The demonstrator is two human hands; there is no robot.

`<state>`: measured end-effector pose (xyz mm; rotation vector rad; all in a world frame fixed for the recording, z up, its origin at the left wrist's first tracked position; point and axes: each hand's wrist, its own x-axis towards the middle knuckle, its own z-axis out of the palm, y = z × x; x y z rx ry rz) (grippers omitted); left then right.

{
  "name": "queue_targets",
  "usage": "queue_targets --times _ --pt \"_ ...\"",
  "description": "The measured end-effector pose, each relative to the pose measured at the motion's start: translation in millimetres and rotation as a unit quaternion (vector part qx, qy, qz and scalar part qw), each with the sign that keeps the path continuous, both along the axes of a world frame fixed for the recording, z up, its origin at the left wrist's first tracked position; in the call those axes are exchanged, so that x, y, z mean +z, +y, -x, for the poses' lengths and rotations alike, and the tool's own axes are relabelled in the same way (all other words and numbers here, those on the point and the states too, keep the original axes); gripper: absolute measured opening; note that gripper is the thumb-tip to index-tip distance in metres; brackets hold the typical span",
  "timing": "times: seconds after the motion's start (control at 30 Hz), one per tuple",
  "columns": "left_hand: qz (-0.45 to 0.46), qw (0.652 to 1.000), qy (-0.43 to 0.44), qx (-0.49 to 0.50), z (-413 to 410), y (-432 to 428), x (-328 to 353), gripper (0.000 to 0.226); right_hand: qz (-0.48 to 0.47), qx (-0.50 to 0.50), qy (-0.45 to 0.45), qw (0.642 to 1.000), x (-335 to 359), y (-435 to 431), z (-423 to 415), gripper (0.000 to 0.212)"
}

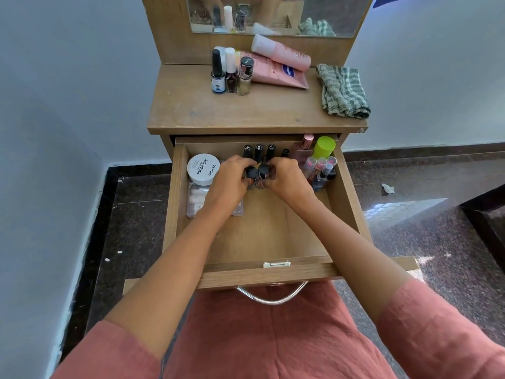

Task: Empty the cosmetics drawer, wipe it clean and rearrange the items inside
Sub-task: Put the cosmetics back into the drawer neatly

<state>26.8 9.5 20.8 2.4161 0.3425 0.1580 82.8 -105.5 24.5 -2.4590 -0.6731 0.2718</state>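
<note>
The wooden drawer (269, 236) stands pulled out under the dresser top. Both hands are inside it, close together at the middle back. My left hand (232, 179) grips one black-capped nail polish bottle (250, 172). My right hand (284, 177) grips the other black-capped bottle (263, 170) beside it. Behind them stands a row of black-capped polishes (259, 151). A white nail polish remover jar (203, 169) sits at the back left, on a clear plastic case (195, 202) partly hidden by my left wrist.
In the drawer's back right corner are a perfume bottle (304, 150), a green-capped bottle (323, 147) and several lip tubes (319, 166). On the dresser top (246, 110) stand three polish bottles (231, 73), pink tubes (278, 65) and a checked cloth (343, 90).
</note>
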Motion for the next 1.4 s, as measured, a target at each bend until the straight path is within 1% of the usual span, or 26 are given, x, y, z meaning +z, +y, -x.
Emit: queue_targets --times 0.27,0.5,0.6,0.77,0.87,0.97,1.03,1.1,1.17,1.3,1.4 --pt "0.022 1.0 -0.007 0.003 2.3 -2.1 1.6 0.046 -0.013 -0.008 -0.003 1.0 8.3 -9.8 -4.6 0.033" --pt "0.044 0.998 -0.036 0.009 1.1 3.6 18.3 0.046 -0.058 -0.033 0.005 0.998 36.9 -8.6 -15.8 0.029" --pt "0.057 0.997 -0.052 0.015 -1.6 7.3 27.2 0.042 -0.088 -0.034 -0.002 0.995 49.3 -3.3 -21.3 0.024" --pt "0.056 0.989 -0.131 0.044 -15.3 18.2 53.6 0.029 -0.148 -0.032 -0.042 0.988 69.0 14.2 -32.7 0.013" --pt "0.05 0.979 -0.184 0.076 -30.1 31.9 69.0 0.023 -0.193 -0.046 -0.063 0.978 79.1 29.7 -43.7 0.01" --pt "0.045 0.961 -0.245 0.121 -47.3 48.3 83.3 0.025 -0.211 -0.055 -0.097 0.971 88.6 44.9 -55.6 0.016" --pt "0.029 0.955 -0.261 0.14 -58.0 59.5 91.6 0.03 -0.222 -0.059 -0.113 0.967 92.5 54.2 -64.8 0.024" --pt "0.014 0.957 -0.255 0.137 -68.4 68.3 98.4 0.036 -0.221 -0.052 -0.128 0.965 93.5 63.4 -74.4 0.034" --pt "-0.003 0.968 -0.227 0.11 -79.5 74.3 102.8 0.04 -0.207 -0.037 -0.139 0.968 94.0 71.1 -82.9 0.039" --pt "-0.016 0.984 -0.172 0.045 -98.8 83.6 104.9 0.04 -0.144 -0.017 -0.136 0.98 94.6 78.7 -94.4 0.04" --pt "-0.01 0.985 -0.166 0.038 -103.7 87.7 103.6 0.035 -0.145 -0.023 -0.125 0.981 93.6 79.1 -98.6 0.034"
